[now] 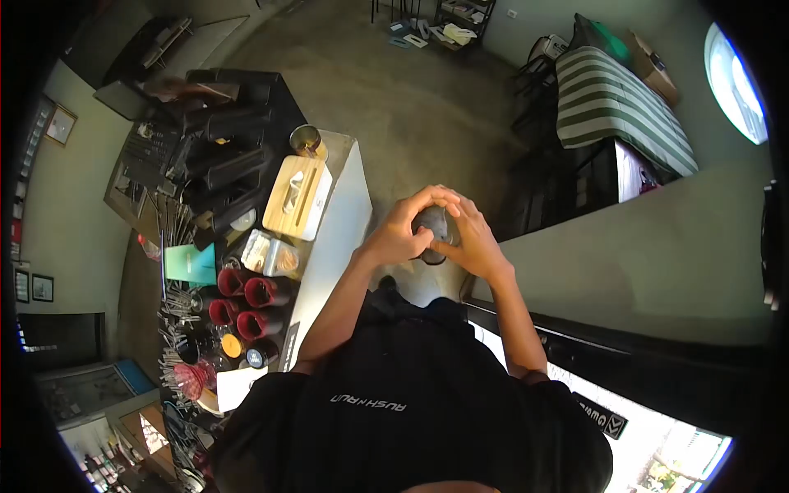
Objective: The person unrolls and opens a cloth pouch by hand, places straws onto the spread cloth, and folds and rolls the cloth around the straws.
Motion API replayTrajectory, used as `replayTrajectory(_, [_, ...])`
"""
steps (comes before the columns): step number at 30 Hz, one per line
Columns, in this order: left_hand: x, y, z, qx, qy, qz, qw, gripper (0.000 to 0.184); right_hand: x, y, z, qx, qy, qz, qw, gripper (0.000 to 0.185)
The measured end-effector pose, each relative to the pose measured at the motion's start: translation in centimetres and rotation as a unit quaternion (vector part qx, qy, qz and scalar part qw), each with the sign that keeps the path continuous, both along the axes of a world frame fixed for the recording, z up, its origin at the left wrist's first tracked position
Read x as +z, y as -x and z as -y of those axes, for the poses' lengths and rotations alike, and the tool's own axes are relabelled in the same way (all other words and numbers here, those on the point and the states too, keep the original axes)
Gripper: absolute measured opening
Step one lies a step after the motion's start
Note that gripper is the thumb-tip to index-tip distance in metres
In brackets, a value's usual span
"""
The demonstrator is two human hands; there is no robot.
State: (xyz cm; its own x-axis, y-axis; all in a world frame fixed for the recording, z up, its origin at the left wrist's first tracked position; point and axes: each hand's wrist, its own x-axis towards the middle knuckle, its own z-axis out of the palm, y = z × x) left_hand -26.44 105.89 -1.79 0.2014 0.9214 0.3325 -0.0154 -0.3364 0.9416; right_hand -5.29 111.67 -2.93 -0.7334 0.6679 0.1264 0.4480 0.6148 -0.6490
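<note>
My left hand and my right hand face each other in front of my body. Their fingers curve inward and come together at the far side, while the thumbs point at each other on the near side. Between them shows a rounded grey thing with a dark lower edge. My fingers and thumbs cover part of it, and its kind is not clear. Nearest to my left forearm is the counter, with a wood-topped tissue box and an amber-tinted glass on it.
Several dark cups with red insides, a teal box and small clear packs crowd the counter at left. A striped cloth covers furniture at upper right. A low wall stands at right. Papers lie far ahead.
</note>
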Motion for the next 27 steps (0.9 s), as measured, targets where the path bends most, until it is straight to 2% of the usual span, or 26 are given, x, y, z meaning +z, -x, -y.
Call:
replayTrajectory(1, [0.0,0.7,-1.7,0.013,0.018,0.007,1.0,0.064,-0.2,1.0,-1.8,-0.01,-0.029,-0.014,0.999,0.086])
replayTrajectory(3, [0.5,2.2,-5.6,0.036,-0.02,-0.037,0.998,0.063,-0.6,2.7,-5.5,-0.011,-0.025,-0.013,1.0,0.086])
replayTrajectory(6, [1.5,4.1,-11.7,0.064,0.028,-0.098,0.993,0.06,-0.9,4.7,-11.5,-0.03,-0.055,0.012,0.998,0.087])
replayTrajectory(8, [0.4,5.1,-16.6,0.08,-0.003,-0.117,0.99,0.061,-1.5,5.5,-16.1,-0.031,-0.058,0.014,0.998,0.088])
replayTrajectory(11, [-1.1,6.9,-24.0,0.088,0.053,-0.157,0.982,0.061,-3.8,6.7,-24.0,-0.019,-0.061,0.014,0.998,0.092])
replayTrajectory(15, [-2.5,8.8,-34.0,0.138,0.009,-0.224,0.965,0.063,-3.2,9.1,-35.5,0.009,-0.05,0.009,0.999,0.092])
replayTrajectory(17, [-2.2,9.7,-38.4,0.161,0.031,-0.244,0.956,0.061,-3.4,10.5,-41.3,0.025,-0.059,0.008,0.998,0.094])
replayTrajectory(22, [0.8,11.2,-47.8,0.221,0.012,-0.249,0.943,0.071,-1.8,14.3,-53.0,0.07,-0.074,0.026,0.994,0.091])
replayTrajectory(27, [1.6,13.6,-53.4,0.293,0.0,-0.234,0.927,0.071,-0.3,19.6,-60.7,0.132,-0.07,0.012,0.989,0.088])
